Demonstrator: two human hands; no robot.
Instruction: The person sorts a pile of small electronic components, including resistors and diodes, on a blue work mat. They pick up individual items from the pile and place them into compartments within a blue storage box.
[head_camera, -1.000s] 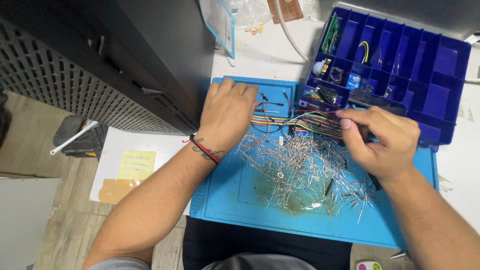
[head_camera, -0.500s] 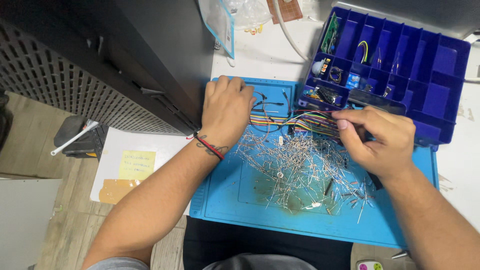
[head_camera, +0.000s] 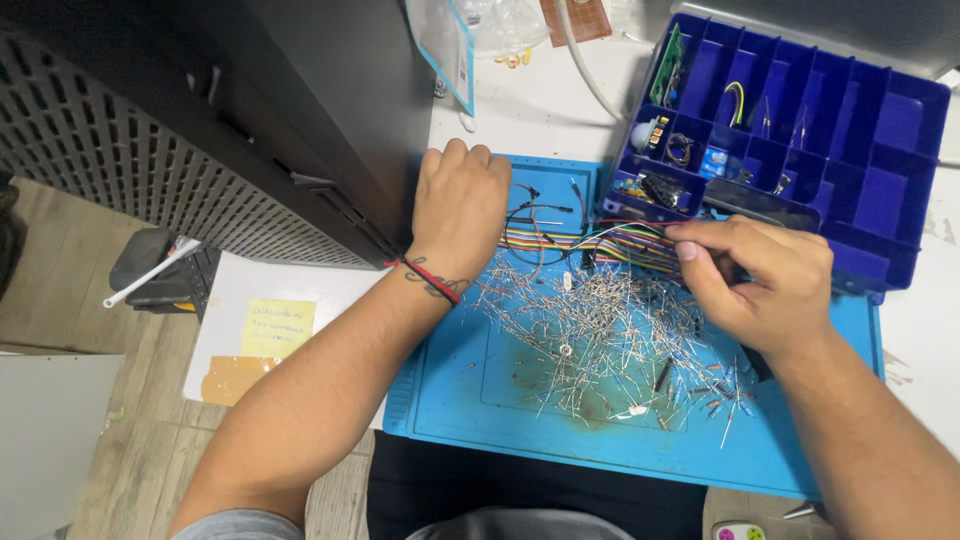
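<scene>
My left hand (head_camera: 458, 208) lies palm down on the left end of a rainbow-coloured ribbon of jumper wires (head_camera: 610, 245), fingers curled, pinning it to the blue work mat (head_camera: 450, 400). My right hand (head_camera: 760, 280) pinches the wires at the ribbon's right end between thumb and forefinger. A loose heap of thin metal-legged components (head_camera: 600, 335) covers the mat below both hands. A red cord bracelet sits on my left wrist.
A blue compartment box (head_camera: 880, 140) with small parts stands at the upper right, touching the mat. A black perforated cabinet (head_camera: 200, 130) fills the left. A yellow sticky note (head_camera: 278, 328) lies on white paper by the mat. A clear bag (head_camera: 450, 40) sits at the top.
Little has changed. My left hand has stayed on the ribbon. My right hand's fingers have shifted slightly on the wire ends.
</scene>
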